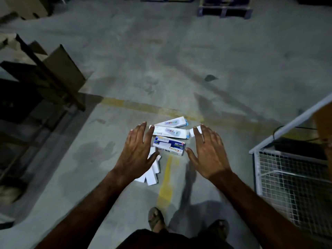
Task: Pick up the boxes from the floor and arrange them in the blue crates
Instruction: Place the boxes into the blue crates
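Observation:
Several small white and blue boxes lie in a loose pile on the concrete floor. A blue-and-white box (169,146) sits at the front, two long white boxes (170,132) lie behind it, and plain white boxes (152,174) lie under my left wrist. My left hand (137,150) hovers over the pile's left side with fingers spread and straight. My right hand (206,150) hovers over the right side, fingers also spread, holding nothing. No blue crate is in view.
A white wire-mesh cage (291,169) stands at the right. Flattened cardboard and dark shelving (53,74) fill the left. Yellow floor lines (167,184) run past the pile. My feet in sandals (156,220) stand just below. A pallet (224,9) sits far back.

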